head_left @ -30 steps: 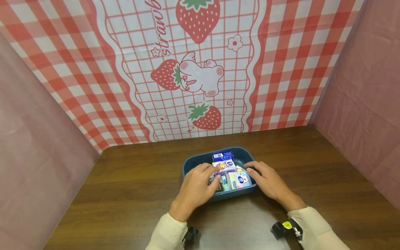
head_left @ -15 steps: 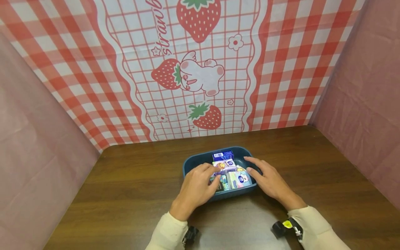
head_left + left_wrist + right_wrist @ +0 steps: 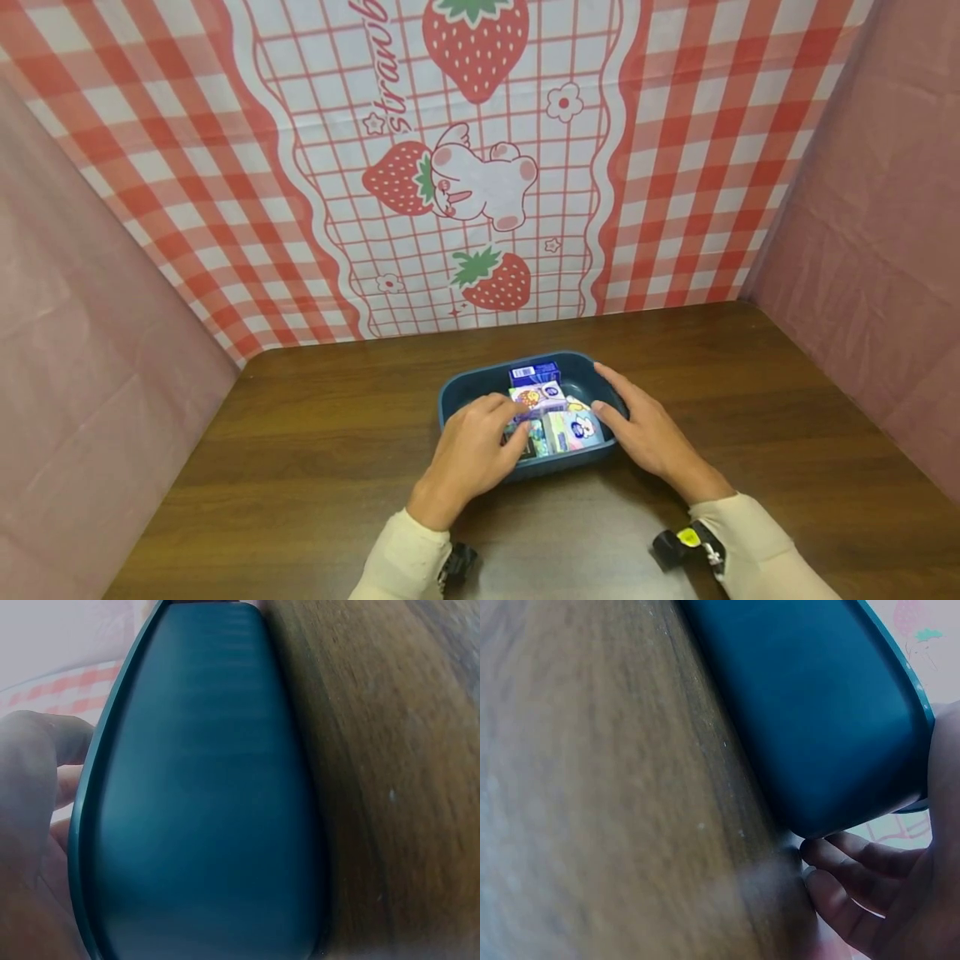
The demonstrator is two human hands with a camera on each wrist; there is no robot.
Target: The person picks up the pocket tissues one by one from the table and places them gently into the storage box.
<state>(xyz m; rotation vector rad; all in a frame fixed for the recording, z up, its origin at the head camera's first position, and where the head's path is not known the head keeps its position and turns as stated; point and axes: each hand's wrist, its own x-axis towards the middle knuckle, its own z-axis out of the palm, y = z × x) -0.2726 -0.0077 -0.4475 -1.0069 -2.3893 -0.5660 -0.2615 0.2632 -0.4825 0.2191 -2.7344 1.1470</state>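
A dark teal plastic bin (image 3: 480, 387) stands on the table with several small packs inside. These include a blue pack (image 3: 535, 373) at the back, a lilac pack (image 3: 538, 397) in the middle, a pale pack (image 3: 576, 431) at front right and a dark green pack (image 3: 535, 442) at front left. My left hand (image 3: 472, 446) reaches over the front left rim, its bent fingers over the packs; its grip is hidden. With the thumb inside the rim and the fingers (image 3: 855, 862) curled outside, my right hand (image 3: 651, 433) holds the bin's right end.
The brown wooden table (image 3: 300, 450) extends around the bin. Behind it hangs a red-checked strawberry cloth (image 3: 480, 167), with pink cloth (image 3: 862, 250) at either side. Black wrist cameras (image 3: 670, 552) sit at both sleeves.
My right hand's fingers have moved from inside the bin up and outward, to outside its right wall, while the thumb stays inside. The left hand and the packs look almost unmoved.
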